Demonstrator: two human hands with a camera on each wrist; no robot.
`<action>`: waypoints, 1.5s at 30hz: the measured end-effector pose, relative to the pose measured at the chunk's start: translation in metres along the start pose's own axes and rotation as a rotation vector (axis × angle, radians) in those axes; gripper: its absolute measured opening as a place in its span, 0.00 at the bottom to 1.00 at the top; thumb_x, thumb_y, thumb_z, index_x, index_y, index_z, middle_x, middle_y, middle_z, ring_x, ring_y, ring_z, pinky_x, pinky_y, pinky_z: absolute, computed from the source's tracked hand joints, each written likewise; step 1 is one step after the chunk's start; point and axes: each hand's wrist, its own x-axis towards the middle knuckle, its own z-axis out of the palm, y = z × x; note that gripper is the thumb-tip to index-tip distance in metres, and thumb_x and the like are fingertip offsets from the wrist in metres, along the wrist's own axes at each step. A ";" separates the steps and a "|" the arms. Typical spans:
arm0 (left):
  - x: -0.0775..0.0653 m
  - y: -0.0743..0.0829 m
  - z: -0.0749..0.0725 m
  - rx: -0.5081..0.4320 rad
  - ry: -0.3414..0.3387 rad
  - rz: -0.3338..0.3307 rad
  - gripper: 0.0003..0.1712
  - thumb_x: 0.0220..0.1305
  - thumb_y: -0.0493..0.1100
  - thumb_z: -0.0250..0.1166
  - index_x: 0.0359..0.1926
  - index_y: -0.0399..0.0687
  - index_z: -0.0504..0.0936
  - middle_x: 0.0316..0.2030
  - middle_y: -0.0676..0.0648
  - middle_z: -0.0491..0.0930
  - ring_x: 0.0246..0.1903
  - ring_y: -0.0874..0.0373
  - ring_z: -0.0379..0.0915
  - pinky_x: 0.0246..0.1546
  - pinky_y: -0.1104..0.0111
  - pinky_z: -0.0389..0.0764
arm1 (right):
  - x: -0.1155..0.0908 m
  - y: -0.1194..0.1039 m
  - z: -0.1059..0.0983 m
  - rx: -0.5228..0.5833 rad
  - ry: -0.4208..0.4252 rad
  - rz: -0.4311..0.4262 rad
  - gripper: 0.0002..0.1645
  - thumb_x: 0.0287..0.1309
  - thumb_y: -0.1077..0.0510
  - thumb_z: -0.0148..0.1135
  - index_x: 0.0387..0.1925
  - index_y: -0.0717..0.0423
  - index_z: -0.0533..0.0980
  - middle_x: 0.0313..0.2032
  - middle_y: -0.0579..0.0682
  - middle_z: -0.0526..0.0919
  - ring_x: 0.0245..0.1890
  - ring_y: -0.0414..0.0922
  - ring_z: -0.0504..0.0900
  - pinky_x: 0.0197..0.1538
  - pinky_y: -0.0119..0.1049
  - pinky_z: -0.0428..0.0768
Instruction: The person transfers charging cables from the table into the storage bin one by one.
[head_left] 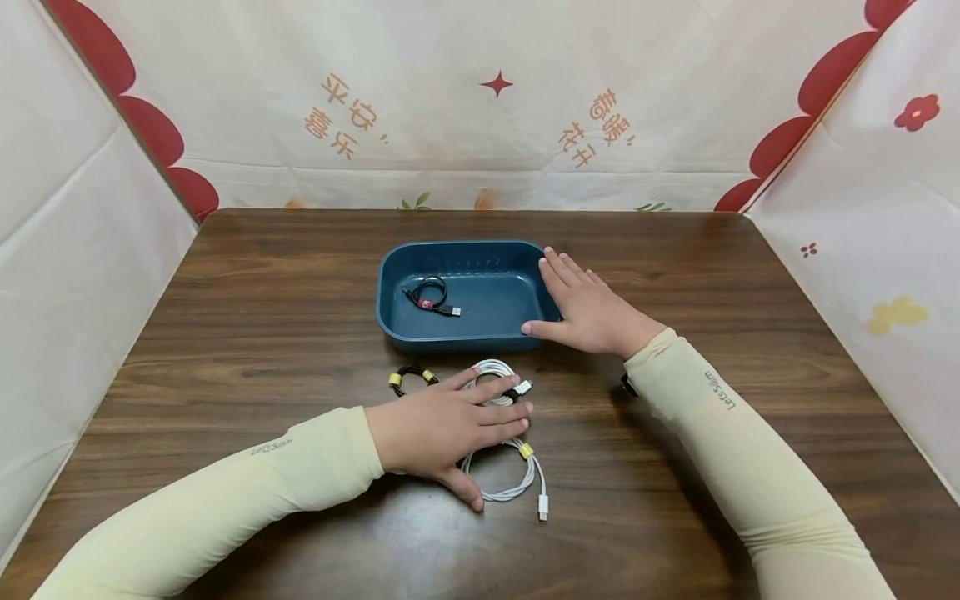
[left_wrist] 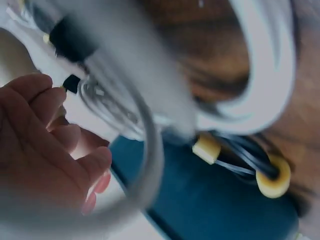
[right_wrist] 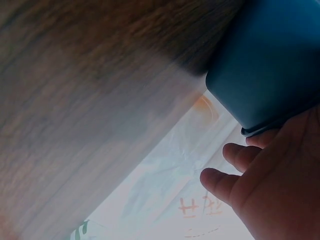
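Note:
My left hand [head_left: 446, 423] spreads its straight fingers over the coiled cables in front of the bin. Under its fingertips lies a white cable [head_left: 492, 364] with a black tie. Nearer, partly hidden by the hand, is a white cable with a yellow tie [head_left: 527, 451]. A black cable with yellow ties [left_wrist: 245, 160] lies beyond the wrist. At the right end of the blue bin [head_left: 453, 342], my right hand [head_left: 588, 312] rests extended fingers and thumb against the rim. Inside the bin is a coiled black USB cable with a red tie [head_left: 426, 304].
The brown wooden table [head_left: 247, 333] stretches to both sides. A white printed curtain [head_left: 465, 125] hangs behind it and along both sides. A small dark object [head_left: 628, 385] shows at the right wrist.

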 end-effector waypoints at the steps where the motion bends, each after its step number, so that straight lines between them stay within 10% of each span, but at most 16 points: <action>1: 0.001 0.001 0.003 0.019 -0.004 0.003 0.59 0.53 0.83 0.52 0.77 0.52 0.59 0.76 0.53 0.53 0.77 0.50 0.34 0.72 0.49 0.47 | 0.000 0.000 0.000 0.002 0.000 -0.002 0.64 0.61 0.23 0.50 0.78 0.61 0.39 0.78 0.54 0.32 0.77 0.54 0.34 0.72 0.61 0.45; 10: 0.010 0.007 0.013 0.129 -0.012 0.010 0.64 0.47 0.85 0.53 0.76 0.52 0.59 0.75 0.54 0.55 0.76 0.48 0.37 0.71 0.51 0.51 | 0.000 0.001 0.000 -0.002 -0.003 -0.009 0.68 0.57 0.17 0.42 0.78 0.61 0.38 0.78 0.53 0.31 0.77 0.54 0.34 0.72 0.61 0.46; 45: 0.010 0.007 0.005 0.029 0.049 0.024 0.57 0.44 0.79 0.66 0.70 0.52 0.71 0.73 0.51 0.61 0.76 0.49 0.39 0.72 0.50 0.50 | 0.000 0.000 -0.001 0.007 0.006 -0.013 0.64 0.61 0.22 0.48 0.78 0.62 0.40 0.78 0.55 0.33 0.77 0.56 0.36 0.72 0.62 0.47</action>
